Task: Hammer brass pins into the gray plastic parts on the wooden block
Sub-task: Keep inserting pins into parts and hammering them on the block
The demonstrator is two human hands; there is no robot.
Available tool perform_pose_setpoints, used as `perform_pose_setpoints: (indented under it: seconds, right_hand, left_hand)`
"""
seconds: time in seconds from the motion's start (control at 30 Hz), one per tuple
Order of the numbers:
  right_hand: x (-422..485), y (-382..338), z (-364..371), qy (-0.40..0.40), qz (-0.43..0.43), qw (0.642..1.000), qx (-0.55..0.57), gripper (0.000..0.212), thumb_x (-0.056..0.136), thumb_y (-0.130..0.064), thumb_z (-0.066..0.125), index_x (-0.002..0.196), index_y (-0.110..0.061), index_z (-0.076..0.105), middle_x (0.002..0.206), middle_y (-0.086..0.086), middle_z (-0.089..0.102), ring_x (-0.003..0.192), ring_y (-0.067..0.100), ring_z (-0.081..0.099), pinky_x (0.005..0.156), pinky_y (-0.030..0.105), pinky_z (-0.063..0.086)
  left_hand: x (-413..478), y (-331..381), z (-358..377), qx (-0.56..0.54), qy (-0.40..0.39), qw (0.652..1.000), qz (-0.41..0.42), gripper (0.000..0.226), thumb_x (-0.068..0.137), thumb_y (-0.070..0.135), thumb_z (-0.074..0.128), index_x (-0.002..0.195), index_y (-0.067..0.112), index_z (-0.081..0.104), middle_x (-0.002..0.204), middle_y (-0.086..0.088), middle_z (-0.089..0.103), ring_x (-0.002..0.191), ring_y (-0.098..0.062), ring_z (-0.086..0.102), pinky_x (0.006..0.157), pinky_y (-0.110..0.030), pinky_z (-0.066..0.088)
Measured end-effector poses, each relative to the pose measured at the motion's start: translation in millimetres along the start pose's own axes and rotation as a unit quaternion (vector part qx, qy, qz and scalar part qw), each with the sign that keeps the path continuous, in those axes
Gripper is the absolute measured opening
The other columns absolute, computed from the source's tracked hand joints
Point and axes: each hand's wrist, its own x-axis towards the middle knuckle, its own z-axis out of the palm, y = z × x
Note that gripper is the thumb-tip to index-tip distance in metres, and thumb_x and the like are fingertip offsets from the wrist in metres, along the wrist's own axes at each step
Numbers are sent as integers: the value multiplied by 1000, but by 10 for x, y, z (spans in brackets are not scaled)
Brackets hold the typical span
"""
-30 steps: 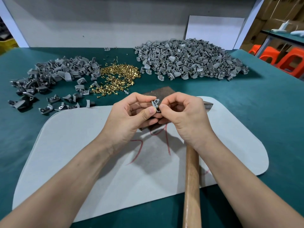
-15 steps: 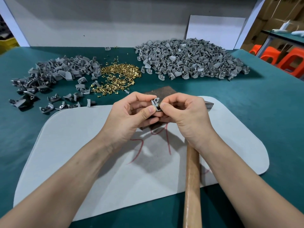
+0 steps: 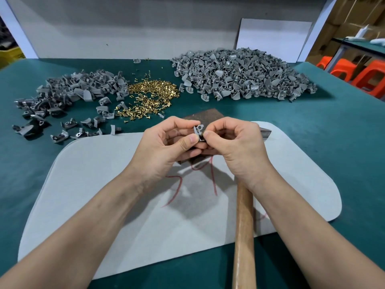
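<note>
My left hand (image 3: 166,147) pinches a small gray plastic part (image 3: 198,131) between thumb and fingers, held above the dark wooden block (image 3: 205,115). My right hand (image 3: 235,147) pinches a brass pin (image 3: 202,133) against the part's right side. Both hands hide most of the block. The hammer lies on the table under my right wrist, its wooden handle (image 3: 243,236) running toward me and its metal head (image 3: 265,132) showing right of my right hand.
A loose heap of brass pins (image 3: 150,97) lies at the back middle. A big pile of gray parts (image 3: 243,74) sits back right, a smaller darker pile (image 3: 68,94) back left. A pale gray mat (image 3: 104,195) covers the green table (image 3: 333,122).
The hands have stayed almost still; my right fingers have shifted slightly at the part's side, where a brass pin now shows.
</note>
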Motion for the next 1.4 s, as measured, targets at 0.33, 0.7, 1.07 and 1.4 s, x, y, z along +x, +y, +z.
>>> perform_pose_setpoints:
  seconds: [0.33,0.7,1.07,1.4]
  right_hand:
    - [-15,-7,44,18,18,999,24,24,80,4,67,65,-15,66,61,7,67,60,22,66,66,40,60]
    - [-19,1,37,27,-1,1000,-11,11,70,-13,69,61,-20,69,64,8,69,66,30,69,71,53,58]
    - [-20,-8,33,9,-5,1000,-6,24,79,0,68,64,-18,67,62,6,69,63,23,70,69,44,60]
    - [-51,-44,59,-6,-9,1000,21,24,82,7,62,67,-11,64,57,3,68,55,14,68,59,25,57]
  left_hand:
    - [-1,-4,22,-7,7,1000,7,25,73,8,63,98,10,63,78,2,72,71,-9,70,66,-18,56]
    - [-2,-1,23,-1,10,1000,5,24,72,9,64,97,11,64,79,2,73,72,-10,71,68,-20,58]
    - [-11,6,22,0,6,1000,10,25,72,9,63,97,12,64,79,2,73,72,-10,71,69,-19,57]
    - [-14,-4,27,0,9,1000,16,25,73,10,63,98,12,64,79,3,73,73,-9,71,70,-19,57]
